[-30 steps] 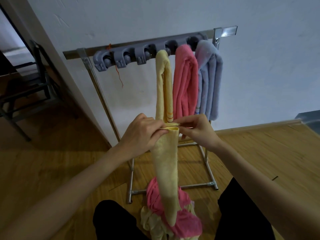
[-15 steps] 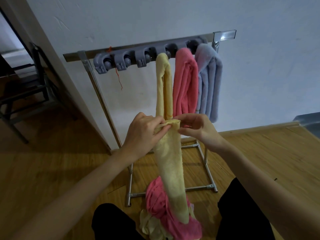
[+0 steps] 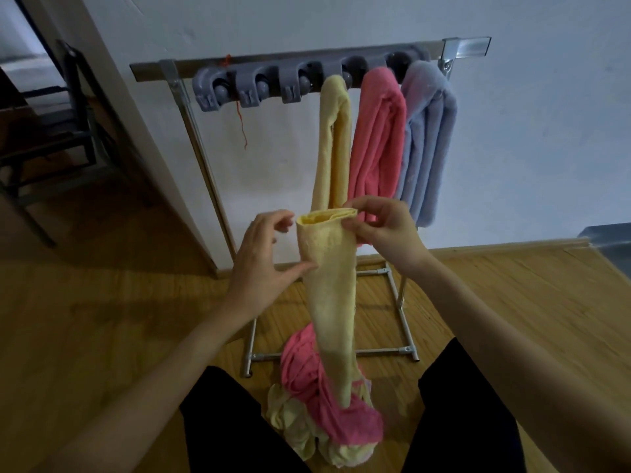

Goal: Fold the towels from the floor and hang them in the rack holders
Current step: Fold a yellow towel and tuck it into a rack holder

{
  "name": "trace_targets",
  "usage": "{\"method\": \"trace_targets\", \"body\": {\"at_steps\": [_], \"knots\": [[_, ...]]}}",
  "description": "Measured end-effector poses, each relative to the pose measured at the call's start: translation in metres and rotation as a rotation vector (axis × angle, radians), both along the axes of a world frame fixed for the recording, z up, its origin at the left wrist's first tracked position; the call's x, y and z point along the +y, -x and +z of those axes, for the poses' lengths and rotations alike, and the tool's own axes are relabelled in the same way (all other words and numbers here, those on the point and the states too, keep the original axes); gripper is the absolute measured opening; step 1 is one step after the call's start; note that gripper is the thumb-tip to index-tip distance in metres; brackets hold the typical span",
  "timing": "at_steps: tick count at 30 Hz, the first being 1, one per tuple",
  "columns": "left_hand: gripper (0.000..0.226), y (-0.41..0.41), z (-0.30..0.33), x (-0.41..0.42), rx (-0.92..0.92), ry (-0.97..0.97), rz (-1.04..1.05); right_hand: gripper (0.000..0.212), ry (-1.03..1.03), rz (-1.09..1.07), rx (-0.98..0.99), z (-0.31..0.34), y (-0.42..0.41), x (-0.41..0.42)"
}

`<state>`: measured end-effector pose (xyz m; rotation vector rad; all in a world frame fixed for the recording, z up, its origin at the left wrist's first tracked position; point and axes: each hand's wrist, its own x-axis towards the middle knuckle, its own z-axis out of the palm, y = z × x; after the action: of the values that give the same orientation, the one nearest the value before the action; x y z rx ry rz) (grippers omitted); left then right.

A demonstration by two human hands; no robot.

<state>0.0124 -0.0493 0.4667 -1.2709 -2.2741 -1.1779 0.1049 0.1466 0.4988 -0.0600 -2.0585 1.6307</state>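
A long folded yellow towel [image 3: 329, 295] hangs down in front of me. My right hand [image 3: 386, 228] pinches its top right corner. My left hand [image 3: 264, 259] has its fingers spread beside the towel's left edge, the thumb touching the cloth lower down. Behind it stands the metal rack [image 3: 205, 158] with a grey holder strip [image 3: 259, 88]. In the holders hang a yellow towel [image 3: 336, 145], a pink towel [image 3: 379, 138] and a pale blue towel [image 3: 428, 138]. The strip's left holders hold nothing. A heap of pink and yellow towels [image 3: 327, 414] lies on the floor between my knees.
The white wall [image 3: 529, 131] is right behind the rack, on a wooden floor [image 3: 102, 319]. A dark chair frame [image 3: 51, 141] stands at the left past a door frame. A grey object [image 3: 611, 244] sits at the right edge.
My left hand has let go of the towel's top edge and opened, sliding down its left side. The right hand keeps its pinch. The towel's top now gapes open.
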Motion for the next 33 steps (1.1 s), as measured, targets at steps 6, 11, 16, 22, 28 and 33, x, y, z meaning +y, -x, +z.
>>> {"method": "trace_targets", "body": {"at_steps": [6, 11, 16, 22, 28, 33], "knots": [[0.052, 0.003, -0.096, -0.024, -0.841, 0.072, -0.075, 0.011, 0.2, 0.055, -0.088, -0.001, 0.003, -0.02], [0.041, -0.001, -0.136, -0.018, -0.933, 0.147, -0.113, 0.015, 0.338, 0.038, -0.107, -0.007, 0.003, -0.028], [0.027, -0.008, -0.175, -0.005, -1.051, 0.318, -0.047, 0.014, 0.549, -0.003, -0.015, -0.011, -0.005, -0.017], [0.035, -0.025, -0.194, -0.009, -1.268, 0.139, 0.042, 0.005, 0.678, -0.39, 0.061, -0.043, -0.015, 0.008], [0.018, -0.009, -0.142, -0.004, -1.017, 0.15, 0.064, 0.011, 0.624, -0.743, -0.191, -0.119, -0.038, 0.016], [0.012, -0.006, -0.075, 0.003, -0.797, 0.223, -0.153, 0.009, 0.687, -0.648, -0.552, -0.175, -0.06, 0.008]]}}
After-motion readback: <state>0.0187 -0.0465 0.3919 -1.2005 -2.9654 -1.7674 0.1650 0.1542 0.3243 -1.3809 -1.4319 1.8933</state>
